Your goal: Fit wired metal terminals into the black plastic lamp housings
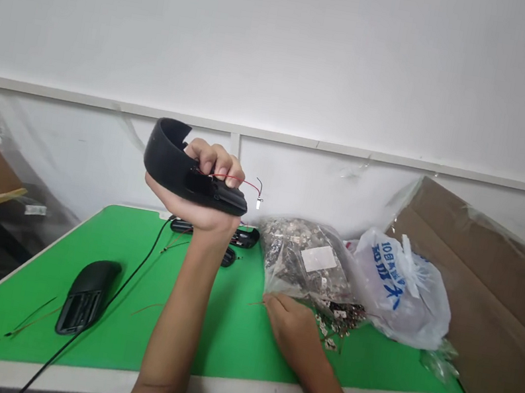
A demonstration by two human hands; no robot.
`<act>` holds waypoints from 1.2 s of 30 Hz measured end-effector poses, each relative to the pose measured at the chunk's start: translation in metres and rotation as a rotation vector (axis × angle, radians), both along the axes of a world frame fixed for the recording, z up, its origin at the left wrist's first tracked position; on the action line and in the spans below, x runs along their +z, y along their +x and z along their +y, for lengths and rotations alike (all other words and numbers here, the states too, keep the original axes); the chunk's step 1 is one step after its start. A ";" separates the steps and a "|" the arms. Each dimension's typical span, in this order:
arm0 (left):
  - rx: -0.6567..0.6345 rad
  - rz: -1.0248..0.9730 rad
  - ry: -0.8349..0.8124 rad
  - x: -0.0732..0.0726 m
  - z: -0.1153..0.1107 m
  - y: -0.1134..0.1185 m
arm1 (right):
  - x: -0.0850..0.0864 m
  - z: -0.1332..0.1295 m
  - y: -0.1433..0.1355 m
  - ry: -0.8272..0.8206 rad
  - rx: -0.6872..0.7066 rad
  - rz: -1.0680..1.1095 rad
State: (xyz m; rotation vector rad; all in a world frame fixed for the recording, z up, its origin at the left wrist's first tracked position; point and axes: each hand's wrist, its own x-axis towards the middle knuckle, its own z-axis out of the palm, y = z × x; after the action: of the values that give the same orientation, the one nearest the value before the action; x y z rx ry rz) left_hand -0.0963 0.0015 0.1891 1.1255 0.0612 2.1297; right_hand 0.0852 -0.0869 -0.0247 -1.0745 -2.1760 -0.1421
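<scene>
My left hand (215,162) is raised above the table, wrapped round a curved black plastic shell (169,154). A thin red wire (245,181) comes out of the shell, ending beside a small white connector (258,204). Lower down, my right hand (288,325) is pinched closed at the near corner of a clear plastic bag (284,247). A thin reddish wire (255,303) sticks out to the left from its fingertips. The bag is full of small metal-looking parts. Beside that hand lies a loose heap of small parts with dark wires (343,317).
Another black shell (89,298) with loose wires lies on the green table (116,346), front left. A black cable (133,275) runs across it. More black casings (245,238) lie behind my left forearm. A tied white plastic bag (405,307) and cardboard (492,295) stand at right.
</scene>
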 end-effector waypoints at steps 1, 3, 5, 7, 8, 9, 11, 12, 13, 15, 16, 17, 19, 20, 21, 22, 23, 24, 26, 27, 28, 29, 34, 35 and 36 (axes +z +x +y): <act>-0.009 0.038 0.012 -0.001 0.000 0.002 | -0.011 -0.009 0.003 0.003 -0.036 -0.038; -0.039 0.103 0.046 -0.002 0.001 0.006 | -0.020 -0.022 0.012 0.017 -0.132 -0.088; -0.077 0.137 0.070 -0.002 0.002 0.013 | -0.018 -0.027 0.021 0.024 -0.208 -0.124; -0.124 0.127 0.062 -0.002 0.002 0.023 | -0.015 -0.029 0.027 -0.005 -0.258 -0.129; -0.152 0.106 0.047 -0.001 0.002 0.028 | -0.014 -0.031 0.029 -0.039 -0.281 -0.121; -0.182 0.080 0.030 0.000 0.001 0.033 | -0.014 -0.033 0.028 -0.081 -0.303 -0.108; -0.240 0.024 0.000 0.001 -0.002 0.043 | -0.016 -0.041 0.026 -0.157 -0.337 -0.078; -0.266 0.004 -0.008 0.002 -0.003 0.047 | -0.018 -0.045 0.026 -0.181 -0.352 -0.060; -0.291 -0.007 -0.014 0.002 -0.005 0.051 | -0.020 -0.050 0.026 -0.187 -0.370 -0.037; -0.329 -0.016 -0.024 0.003 -0.006 0.057 | -0.024 -0.061 0.032 -0.159 -0.421 0.028; -0.338 -0.014 -0.031 0.004 -0.005 0.059 | -0.025 -0.065 0.038 -0.137 -0.454 0.067; -0.336 -0.018 -0.039 0.004 -0.002 0.060 | -0.027 -0.069 0.045 -0.116 -0.483 0.103; -0.306 -0.015 -0.060 0.004 0.003 0.061 | -0.030 -0.076 0.060 -0.096 -0.517 0.150; -0.288 -0.014 -0.074 0.004 0.005 0.061 | -0.032 -0.079 0.067 -0.093 -0.528 0.162; -0.277 -0.007 -0.087 0.004 0.007 0.061 | -0.034 -0.082 0.073 -0.091 -0.541 0.170; -0.271 -0.005 -0.097 0.003 0.006 0.062 | -0.036 -0.085 0.078 -0.091 -0.553 0.177; -0.273 -0.001 -0.105 0.003 0.005 0.063 | -0.038 -0.088 0.082 -0.094 -0.562 0.186; -0.280 0.004 -0.114 0.002 0.003 0.064 | -0.039 -0.091 0.083 -0.097 -0.569 0.197; -0.301 -0.005 -0.137 0.001 -0.002 0.069 | -0.040 -0.093 0.083 -0.102 -0.567 0.218; -0.317 -0.010 -0.156 -0.001 -0.002 0.072 | -0.039 -0.092 0.081 -0.104 -0.560 0.227; -0.337 -0.014 -0.174 -0.003 -0.001 0.076 | -0.037 -0.088 0.078 -0.105 -0.552 0.233; -0.360 -0.021 -0.193 -0.006 0.003 0.080 | -0.035 -0.083 0.075 -0.108 -0.544 0.237; -0.516 0.033 -0.428 -0.060 0.028 0.089 | -0.017 -0.042 0.057 -0.163 -0.491 0.173; -0.566 0.050 -0.540 -0.079 0.029 0.086 | -0.015 -0.034 0.054 -0.189 -0.486 0.139; -0.602 0.039 -0.651 -0.097 0.029 0.082 | -0.014 -0.028 0.051 -0.206 -0.482 0.105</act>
State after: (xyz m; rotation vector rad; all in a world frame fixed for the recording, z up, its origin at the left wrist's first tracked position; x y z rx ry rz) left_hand -0.0142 0.0301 0.0916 0.6764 0.3591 1.3932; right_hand 0.1365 -0.1150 -0.0384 -1.6733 -1.8318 -0.0752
